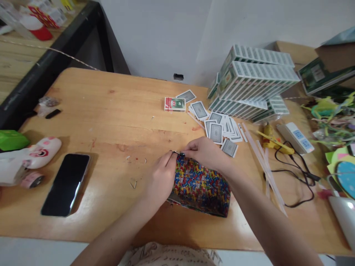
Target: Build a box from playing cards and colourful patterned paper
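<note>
A pouch-like bag (205, 184) with a busy red, blue and yellow pattern and dark edging lies at the table's near side, its open-looking edge towards me. My left hand (161, 179) is closed on its upper left corner. Pinched at the same top edge, just to the right, is my right hand (205, 153). A small black piece (182, 154) shows between the fingertips of both hands; whether it is a zipper pull I cannot tell. The fingers partly hide that corner.
Loose playing cards (216, 133) and a card box (174, 104) lie beyond the hands. Wrapped card packs (255, 81) are stacked at the back right. Glue sticks (266, 171), a yellow glue gun (273, 142) and a power strip (295, 136) are right; a phone (66, 184) is left.
</note>
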{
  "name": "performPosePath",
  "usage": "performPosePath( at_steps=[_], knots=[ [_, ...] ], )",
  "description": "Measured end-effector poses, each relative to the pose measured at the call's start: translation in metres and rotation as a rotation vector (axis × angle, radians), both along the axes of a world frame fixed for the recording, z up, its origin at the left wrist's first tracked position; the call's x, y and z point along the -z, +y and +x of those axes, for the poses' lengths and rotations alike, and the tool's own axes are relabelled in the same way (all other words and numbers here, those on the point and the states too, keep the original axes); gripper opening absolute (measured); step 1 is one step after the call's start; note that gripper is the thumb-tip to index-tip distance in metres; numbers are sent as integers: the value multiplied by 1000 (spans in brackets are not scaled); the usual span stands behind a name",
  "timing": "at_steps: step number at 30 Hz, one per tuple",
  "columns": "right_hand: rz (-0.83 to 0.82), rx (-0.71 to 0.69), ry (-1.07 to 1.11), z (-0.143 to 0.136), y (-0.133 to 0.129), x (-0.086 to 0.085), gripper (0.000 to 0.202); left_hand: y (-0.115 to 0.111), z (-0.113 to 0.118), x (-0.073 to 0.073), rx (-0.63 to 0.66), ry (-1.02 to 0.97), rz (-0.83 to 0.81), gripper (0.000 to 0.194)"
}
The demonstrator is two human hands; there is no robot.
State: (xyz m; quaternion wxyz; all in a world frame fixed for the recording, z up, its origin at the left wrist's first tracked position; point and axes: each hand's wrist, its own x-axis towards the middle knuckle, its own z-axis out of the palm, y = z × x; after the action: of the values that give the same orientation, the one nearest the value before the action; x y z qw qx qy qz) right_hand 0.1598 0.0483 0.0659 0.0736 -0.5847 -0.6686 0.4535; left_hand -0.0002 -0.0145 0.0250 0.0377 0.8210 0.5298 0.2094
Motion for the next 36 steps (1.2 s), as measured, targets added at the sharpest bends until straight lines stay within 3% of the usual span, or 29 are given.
performPosePath(
  at_steps=[3,6,11,19,30,36],
  knots=[
    [-179,89,112,4,8,11,12,0,0,-1,2,11,4,24],
    [-247,112,156,6,15,17,15,1,0,-2,-3,-11,-21,25],
    [-233,54,44,6,27,16,15,1,1,-2,0,-32,-48,26],
    [-182,-64,-148,-3,35,0,13,1,0,-2,-5,-27,-73,27],
    [-172,-113,-167,-4,37,-1,16,2,0,-1,3,-43,-67,28],
    [-80,-143,-222,-9,35,-7,17,2,1,-2,-7,-34,-75,27]
  ],
)
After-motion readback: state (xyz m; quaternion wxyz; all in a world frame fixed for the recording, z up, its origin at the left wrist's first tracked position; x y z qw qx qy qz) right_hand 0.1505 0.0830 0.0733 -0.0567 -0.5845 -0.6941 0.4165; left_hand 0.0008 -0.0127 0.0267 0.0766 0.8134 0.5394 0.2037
